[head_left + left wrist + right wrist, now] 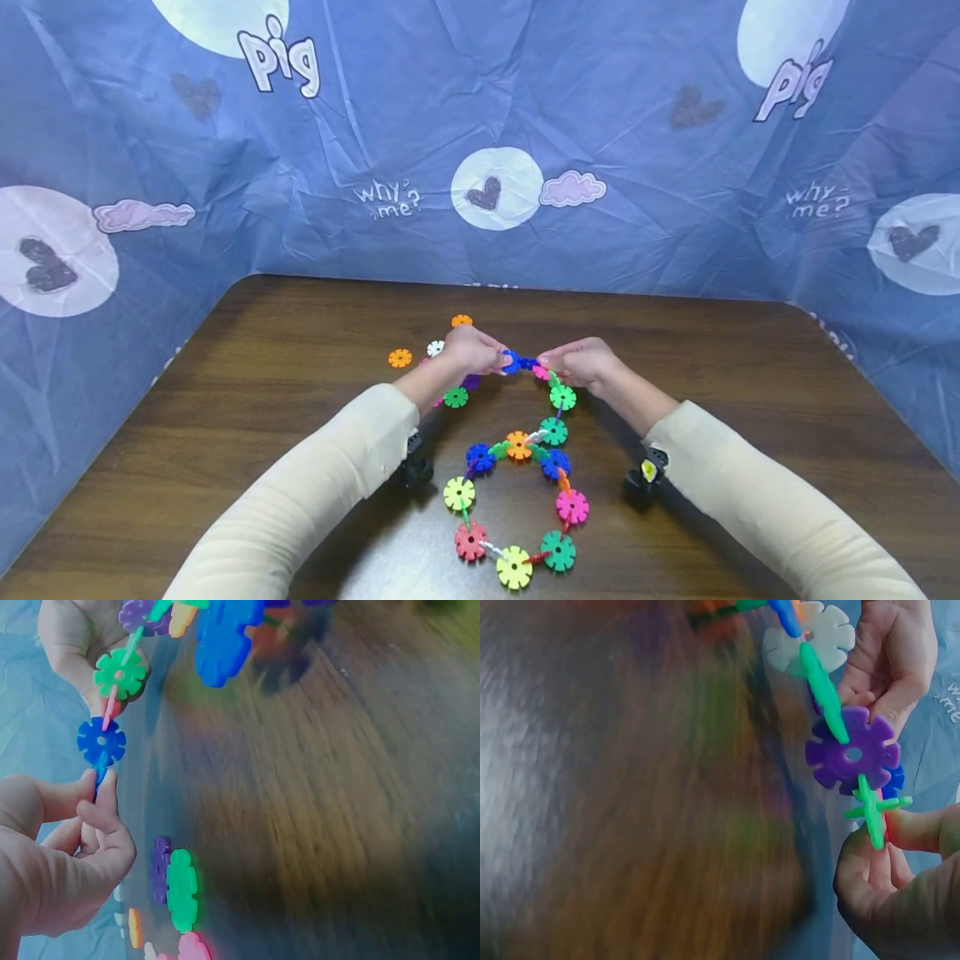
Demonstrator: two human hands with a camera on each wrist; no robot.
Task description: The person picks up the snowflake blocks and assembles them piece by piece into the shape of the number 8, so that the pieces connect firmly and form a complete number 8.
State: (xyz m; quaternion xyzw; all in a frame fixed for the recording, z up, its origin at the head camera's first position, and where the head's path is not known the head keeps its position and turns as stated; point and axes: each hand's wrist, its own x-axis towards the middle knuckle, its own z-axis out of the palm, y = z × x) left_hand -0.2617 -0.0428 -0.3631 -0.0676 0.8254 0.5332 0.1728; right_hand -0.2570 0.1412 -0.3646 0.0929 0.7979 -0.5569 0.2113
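My left hand [474,352] pinches a blue notched snowflake disc [100,777] between thumb and fingertips. That disc, seen edge-on in the left wrist view, meets another blue disc [101,741]. My right hand [585,364] pinches a pink disc [542,372] close by, partly hidden by its fingers. From there linked discs run down past a light-green disc [562,397] and a teal disc [553,431] to a closed ring on the table. Its parts include an orange disc [517,445], a yellow disc [514,568] and a red disc [471,542].
Beside and beyond my left hand lie loose discs: an orange disc [400,358], another orange disc [462,320], a white disc [436,348] and a green disc [456,397]. The brown wooden table [225,400] meets a blue printed cloth [420,100] at its back and sides.
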